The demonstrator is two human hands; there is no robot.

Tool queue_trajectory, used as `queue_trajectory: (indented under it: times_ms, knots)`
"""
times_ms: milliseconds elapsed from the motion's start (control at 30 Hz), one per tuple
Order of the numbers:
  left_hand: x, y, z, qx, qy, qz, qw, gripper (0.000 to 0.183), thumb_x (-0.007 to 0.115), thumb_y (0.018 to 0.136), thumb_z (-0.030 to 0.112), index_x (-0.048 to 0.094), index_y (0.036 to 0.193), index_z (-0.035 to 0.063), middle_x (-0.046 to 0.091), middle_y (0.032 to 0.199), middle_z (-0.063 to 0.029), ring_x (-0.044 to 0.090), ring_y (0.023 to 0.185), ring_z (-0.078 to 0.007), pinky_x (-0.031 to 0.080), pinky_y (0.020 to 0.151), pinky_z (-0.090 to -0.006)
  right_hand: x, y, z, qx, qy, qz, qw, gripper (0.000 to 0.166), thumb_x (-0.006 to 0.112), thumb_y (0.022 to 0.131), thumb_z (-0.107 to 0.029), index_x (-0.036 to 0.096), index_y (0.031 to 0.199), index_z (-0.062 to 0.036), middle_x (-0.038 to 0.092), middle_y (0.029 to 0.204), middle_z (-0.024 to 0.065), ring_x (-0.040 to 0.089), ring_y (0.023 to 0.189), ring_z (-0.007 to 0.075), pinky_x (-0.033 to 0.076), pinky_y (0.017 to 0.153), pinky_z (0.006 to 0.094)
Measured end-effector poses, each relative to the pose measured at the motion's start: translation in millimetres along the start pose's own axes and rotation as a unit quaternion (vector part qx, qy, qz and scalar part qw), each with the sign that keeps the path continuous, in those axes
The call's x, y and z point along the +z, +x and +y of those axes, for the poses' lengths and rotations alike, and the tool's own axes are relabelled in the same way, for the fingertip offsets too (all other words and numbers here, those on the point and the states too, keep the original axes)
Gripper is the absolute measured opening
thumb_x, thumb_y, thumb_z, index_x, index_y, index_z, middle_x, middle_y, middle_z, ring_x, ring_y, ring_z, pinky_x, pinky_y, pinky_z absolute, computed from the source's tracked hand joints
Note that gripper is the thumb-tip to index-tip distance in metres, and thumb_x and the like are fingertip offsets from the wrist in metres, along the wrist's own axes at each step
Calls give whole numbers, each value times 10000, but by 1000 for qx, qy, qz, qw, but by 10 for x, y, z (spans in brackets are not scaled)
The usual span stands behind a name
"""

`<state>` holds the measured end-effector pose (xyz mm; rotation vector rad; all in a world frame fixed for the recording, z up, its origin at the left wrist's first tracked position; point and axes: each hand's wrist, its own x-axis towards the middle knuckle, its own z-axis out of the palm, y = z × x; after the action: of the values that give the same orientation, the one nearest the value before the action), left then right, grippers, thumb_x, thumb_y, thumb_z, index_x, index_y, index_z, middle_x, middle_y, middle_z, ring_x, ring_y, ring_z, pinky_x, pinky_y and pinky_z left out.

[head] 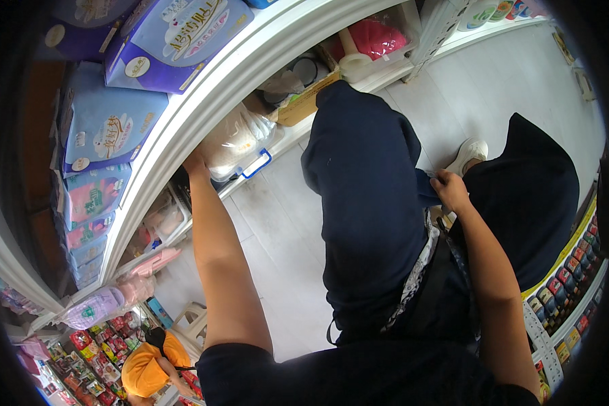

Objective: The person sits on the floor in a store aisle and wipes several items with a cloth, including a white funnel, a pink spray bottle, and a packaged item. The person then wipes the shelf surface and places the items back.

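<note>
My left hand (195, 163) reaches under the edge of a white shelf (203, 109), beside a clear plastic storage box (238, 144) with a blue-framed handle and plastic-wrapped contents. Its fingers are mostly hidden, so I cannot tell what they touch. My right hand (450, 190) is closed around a bunch of dark blue cloth (426, 188) next to my knee. Below that hand hangs a black and white patterned strap (418, 269). Packs in blue and purple wrapping (114, 119) line the shelf above my left hand.
An open cardboard box (304, 101) and a clear bin with pink contents (380, 43) sit on the low shelf. Another bin (165, 218) is at the left. A person in orange (149, 368) is at lower left. Bottles (558, 289) fill a rack at right.
</note>
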<state>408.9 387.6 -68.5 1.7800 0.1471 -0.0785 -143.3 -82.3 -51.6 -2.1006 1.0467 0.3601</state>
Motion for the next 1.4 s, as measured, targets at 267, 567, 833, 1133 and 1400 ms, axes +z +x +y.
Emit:
queue_trajectory:
  times_ms: [267, 567, 833, 1133, 1400]
  knots:
    - [-168, 245, -305, 209, 185, 91, 956, 437, 657, 940, 167, 598, 1318, -45, 677, 1215, -172, 656, 1081, -291, 540, 916, -388, -19, -26, 29, -9, -6, -7, 1000, 286, 681, 890, -242, 688, 1044, -1, 712, 924, 228, 700, 905, 394, 537, 816, 448]
    - [316, -605, -41, 86, 321, 240, 912, 751, 777, 793, 408, 540, 1379, 2, 505, 1411, -322, 469, 1325, -406, 342, 1119, -526, 48, -27, -43, -21, 14, 8, 1000, 265, 679, 878, -236, 695, 1006, -5, 705, 904, 231, 690, 894, 410, 534, 810, 461]
    - [730, -2111, 351, -20, 173, -188, 967, 253, 689, 949, 171, 712, 1125, -9, 733, 993, -68, 648, 892, -131, 496, 826, -281, -9, -58, -291, -80, 43, 72, 993, 232, 693, 861, -205, 690, 971, -2, 686, 872, 248, 674, 868, 427, 523, 782, 471]
    - [747, -2519, 1774, 49, 38, -124, 990, 227, 664, 987, 163, 704, 1139, -1, 741, 1015, -74, 679, 914, -134, 514, 853, -267, -240, -36, -569, -118, 107, 121, 980, 252, 653, 898, -240, 696, 1000, -13, 682, 833, 248, 666, 836, 435, 515, 774, 482]
    - [1445, -3382, 2229, 160, 177, -319, 917, 263, 687, 965, 153, 691, 1177, -4, 717, 1081, -65, 648, 988, -133, 504, 904, -277, -408, -55, -792, -132, 137, 90, 978, 305, 650, 899, -295, 674, 979, -1, 669, 843, 242, 650, 858, 427, 502, 783, 472]
